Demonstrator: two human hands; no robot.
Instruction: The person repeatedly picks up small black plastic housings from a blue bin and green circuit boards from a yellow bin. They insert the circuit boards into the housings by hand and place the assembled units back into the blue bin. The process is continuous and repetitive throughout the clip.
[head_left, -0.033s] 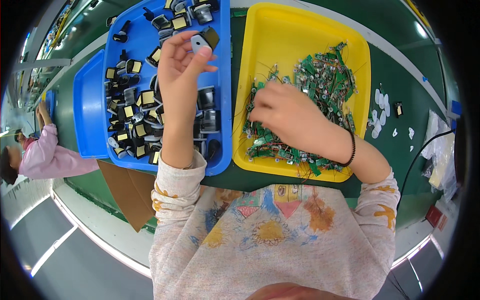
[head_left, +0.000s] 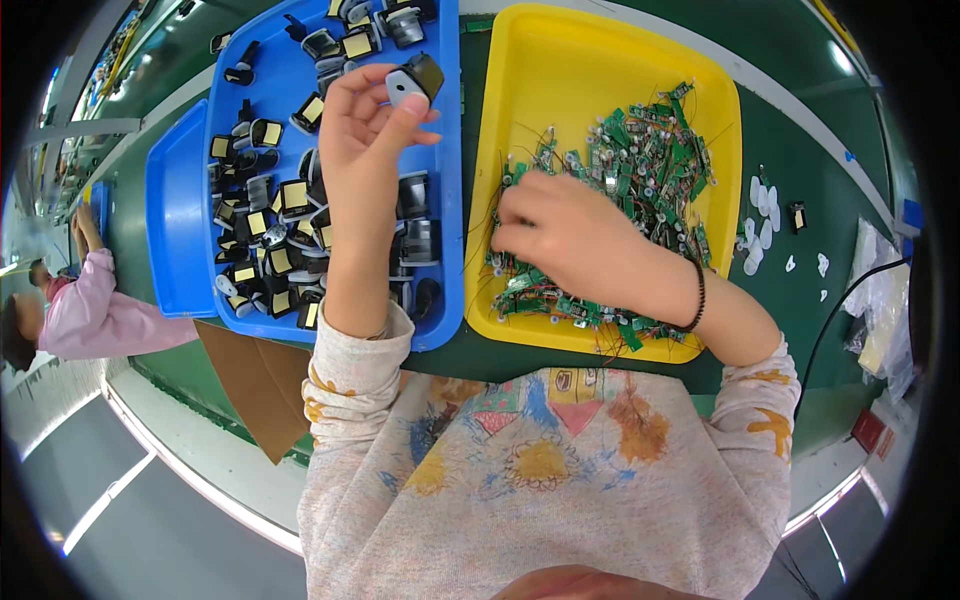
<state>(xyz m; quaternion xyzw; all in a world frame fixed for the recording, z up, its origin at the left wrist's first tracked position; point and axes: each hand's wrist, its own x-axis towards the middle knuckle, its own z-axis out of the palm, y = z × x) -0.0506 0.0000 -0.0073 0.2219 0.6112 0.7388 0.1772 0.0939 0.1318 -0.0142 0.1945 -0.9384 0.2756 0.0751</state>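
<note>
My left hand [head_left: 362,140] is raised over the blue tray [head_left: 452,200], its thumb and fingers closed on a small plastic housing [head_left: 418,78]. That piece is black with a pale grey end that has a dark hole. Beneath the hand, many similar black housings [head_left: 296,198] lie in the blue tray, some with cream-coloured pads. Over the left part of the yellow tray [head_left: 560,60] is my right hand [head_left: 570,235], fingers curled down at a heap of small green circuit boards [head_left: 650,165] with thin wires. Whatever its fingertips grip is hidden beneath the hand.
To the right on the green table lie white oval pieces [head_left: 765,215], a lone black housing [head_left: 797,216] and clear plastic bags [head_left: 880,310] beside a black cable. A blue lid-like tray [head_left: 178,220] adjoins the left side. Farther left sits a person in pink [head_left: 115,300].
My right hand has shifted slightly left and down over the circuit boards. The housing in my left hand has moved a little to the right and turned slightly.
</note>
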